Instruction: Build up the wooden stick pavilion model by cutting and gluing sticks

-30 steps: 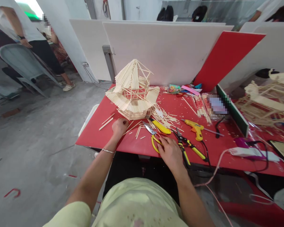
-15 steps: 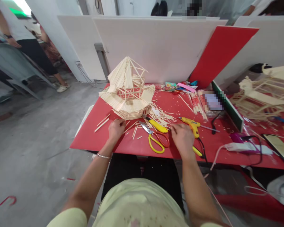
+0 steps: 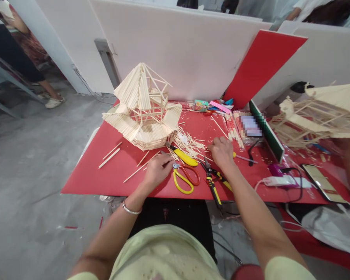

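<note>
My left hand (image 3: 157, 170) is closed with bent fingers just left of the scissors (image 3: 183, 181), whose handles are yellow and red. What it pinches, if anything, is too small to tell. My right hand (image 3: 221, 153) is curled, fingertips down at the right edge of a pile of short wooden sticks (image 3: 194, 147); its grip is hidden. It covers most of a yellow glue gun (image 3: 234, 154). Black and yellow pliers (image 3: 212, 184) lie below it. A yellow-handled cutter (image 3: 186, 157) lies between my hands. Behind stands a wooden-stick pavilion model (image 3: 142, 111) with a partly slatted roof.
The red table (image 3: 84, 175) has loose sticks on its left. At the right are bundled sticks (image 3: 233, 128), a green-faced board (image 3: 266, 130), a power strip (image 3: 280, 181), a phone (image 3: 322, 182) and another stick model (image 3: 315, 116). White panels (image 3: 175, 54) stand behind.
My left hand has moved right, from beside the model's base to the scissors. My right hand has moved up to the sticks and over the glue gun, uncovering the pliers. The view has shifted.
</note>
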The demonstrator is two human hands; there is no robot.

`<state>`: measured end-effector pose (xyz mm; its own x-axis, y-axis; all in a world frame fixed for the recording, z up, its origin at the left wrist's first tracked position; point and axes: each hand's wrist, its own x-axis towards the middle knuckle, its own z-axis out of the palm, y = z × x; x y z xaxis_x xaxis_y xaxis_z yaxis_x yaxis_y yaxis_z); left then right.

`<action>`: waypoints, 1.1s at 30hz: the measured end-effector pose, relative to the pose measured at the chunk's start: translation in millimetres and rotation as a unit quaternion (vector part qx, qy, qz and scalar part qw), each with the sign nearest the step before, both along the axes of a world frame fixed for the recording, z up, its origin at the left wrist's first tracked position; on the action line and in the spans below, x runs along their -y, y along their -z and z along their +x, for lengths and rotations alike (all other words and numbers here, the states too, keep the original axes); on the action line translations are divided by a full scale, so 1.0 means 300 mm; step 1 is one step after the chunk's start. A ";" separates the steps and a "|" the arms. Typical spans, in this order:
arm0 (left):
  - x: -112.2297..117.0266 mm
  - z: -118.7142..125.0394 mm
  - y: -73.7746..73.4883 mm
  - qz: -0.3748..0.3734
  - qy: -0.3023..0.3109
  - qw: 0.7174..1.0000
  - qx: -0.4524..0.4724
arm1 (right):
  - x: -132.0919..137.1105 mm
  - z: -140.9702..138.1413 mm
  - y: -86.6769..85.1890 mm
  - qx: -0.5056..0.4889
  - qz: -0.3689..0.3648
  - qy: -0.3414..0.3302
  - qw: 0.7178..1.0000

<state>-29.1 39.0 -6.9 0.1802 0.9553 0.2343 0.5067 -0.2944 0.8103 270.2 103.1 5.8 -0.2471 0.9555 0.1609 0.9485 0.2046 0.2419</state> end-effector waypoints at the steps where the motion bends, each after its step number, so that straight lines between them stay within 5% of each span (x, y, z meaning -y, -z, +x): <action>1: 0.000 0.000 0.003 0.001 0.003 1.000 0.005 | -0.005 -0.001 0.001 0.004 -0.006 -0.005 1.000; 13: 0.029 0.062 -0.011 -0.053 0.012 0.991 0.123 | 0.035 -0.041 -0.014 -0.009 0.001 -0.009 1.000; 16: 0.037 0.105 -0.007 -0.143 0.014 0.957 0.253 | 0.125 -0.105 -0.051 -0.132 0.036 -0.002 0.991; 19: 0.044 0.145 -0.010 -0.261 0.031 0.888 0.377 | 0.235 -0.222 -0.084 -0.348 0.018 -0.055 0.936; 22: 0.058 0.149 -0.019 -0.303 0.042 0.845 0.439 | 0.315 -0.336 -0.096 -0.436 0.022 -0.078 0.896; 28: 0.104 0.065 -0.028 -0.297 0.061 0.837 0.456 | 0.377 -0.432 -0.082 -0.501 0.005 -0.073 0.862; 33: 0.143 0.042 -0.033 -0.285 0.023 0.833 0.474 | 0.424 -0.430 -0.119 -0.452 -0.031 -0.154 0.878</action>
